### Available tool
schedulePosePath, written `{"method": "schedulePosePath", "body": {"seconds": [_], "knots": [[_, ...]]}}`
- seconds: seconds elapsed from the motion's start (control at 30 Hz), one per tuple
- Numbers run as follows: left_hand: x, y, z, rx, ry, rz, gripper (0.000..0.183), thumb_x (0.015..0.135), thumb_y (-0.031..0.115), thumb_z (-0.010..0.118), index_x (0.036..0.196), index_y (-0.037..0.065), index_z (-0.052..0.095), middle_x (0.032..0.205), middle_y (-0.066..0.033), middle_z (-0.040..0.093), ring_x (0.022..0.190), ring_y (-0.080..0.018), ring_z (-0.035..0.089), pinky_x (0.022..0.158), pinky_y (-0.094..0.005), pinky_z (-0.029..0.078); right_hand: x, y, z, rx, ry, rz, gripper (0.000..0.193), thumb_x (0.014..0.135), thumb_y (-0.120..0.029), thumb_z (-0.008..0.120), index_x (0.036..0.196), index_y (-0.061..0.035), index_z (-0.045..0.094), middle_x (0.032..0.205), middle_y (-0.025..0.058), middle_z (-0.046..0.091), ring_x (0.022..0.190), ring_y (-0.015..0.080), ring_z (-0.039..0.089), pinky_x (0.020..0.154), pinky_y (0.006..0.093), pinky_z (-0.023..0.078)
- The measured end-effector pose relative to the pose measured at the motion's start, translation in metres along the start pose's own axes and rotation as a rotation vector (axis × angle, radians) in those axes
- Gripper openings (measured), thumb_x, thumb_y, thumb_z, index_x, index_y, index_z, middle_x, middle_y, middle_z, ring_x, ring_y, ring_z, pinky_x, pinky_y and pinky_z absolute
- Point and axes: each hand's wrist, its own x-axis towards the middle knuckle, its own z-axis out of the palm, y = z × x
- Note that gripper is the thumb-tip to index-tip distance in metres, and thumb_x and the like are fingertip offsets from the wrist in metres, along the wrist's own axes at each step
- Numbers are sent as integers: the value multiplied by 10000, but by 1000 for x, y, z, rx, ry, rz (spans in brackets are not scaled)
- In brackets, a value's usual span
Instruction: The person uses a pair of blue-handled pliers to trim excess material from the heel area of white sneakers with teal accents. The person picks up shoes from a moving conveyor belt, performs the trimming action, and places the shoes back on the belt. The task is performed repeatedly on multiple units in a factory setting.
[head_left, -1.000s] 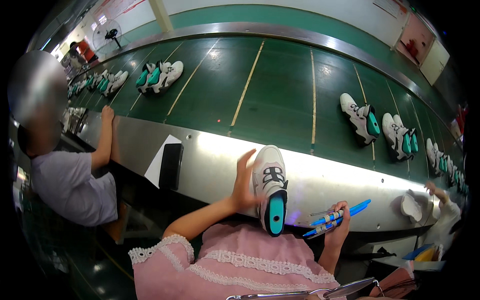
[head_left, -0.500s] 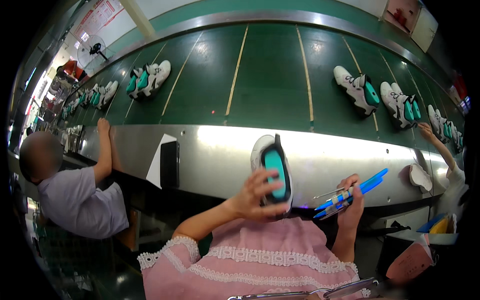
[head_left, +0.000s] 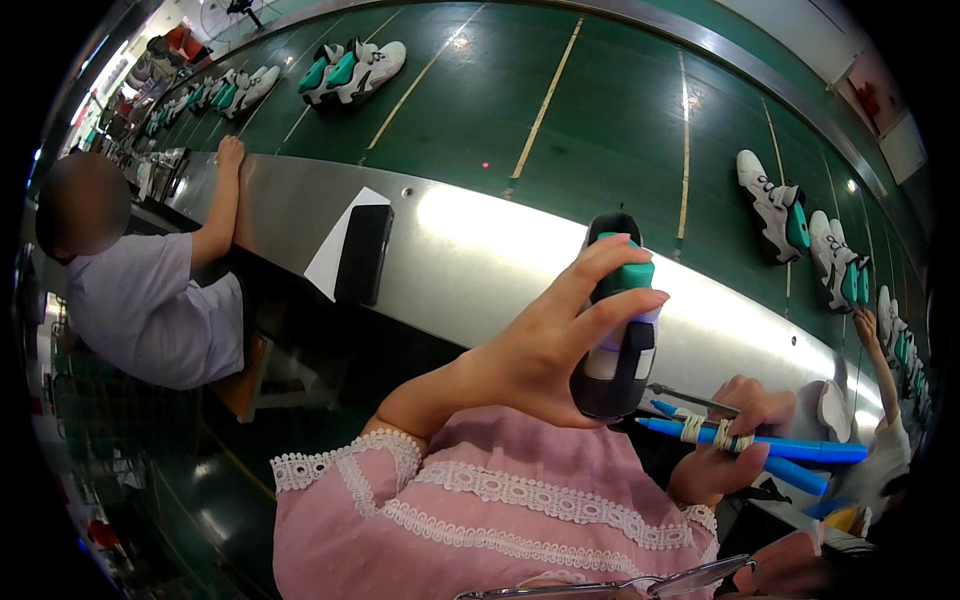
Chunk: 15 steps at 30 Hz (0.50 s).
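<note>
Green belt with a bare-metal ledge along its near edge.
Belt [head_left: 620,120]: pale cross lines [head_left: 547,100]; white-and-black shoes with teal inside. Cluster of shoes [head_left: 355,75] left of centre, crowded row [head_left: 248,93] beyond; single shoe [head_left: 768,208] on right, pair [head_left: 834,262] near it, more shoes [head_left: 888,318] farther along. Ledge [head_left: 460,260]: black phone [head_left: 366,255] overlapping white sheet [head_left: 333,250]; at right end, curved white piece [head_left: 833,410], kind unclear.

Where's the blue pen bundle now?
Head view, lower right: the blue pen bundle is in the person's right hand, just right of the shoe held in the left hand.
</note>
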Motion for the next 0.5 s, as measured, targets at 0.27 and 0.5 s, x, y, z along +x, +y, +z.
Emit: {"method": "schedulePosePath", "body": {"seconds": [0.27,0.5], "knots": [[-2,-2,0,-5,5,5,838,506,212,835,1235,105,434,1295,-212,331,1221,-431,331,967,-475,343,-6,0,14,-88,-22,-31,433,838,-486,504,716,-95,362,543,-15,323,459,71,263,462,231,211],[-6,-5,1,-15,13,10,838,512,214,835,1239,122,429,1297,-194,327,1232,-445,307,978,-490,333,-11,6,15,-104,-1,-77,415,842,-464,495,717,-92,360,546,-14,323,460,73,271,458,236,207]]}}
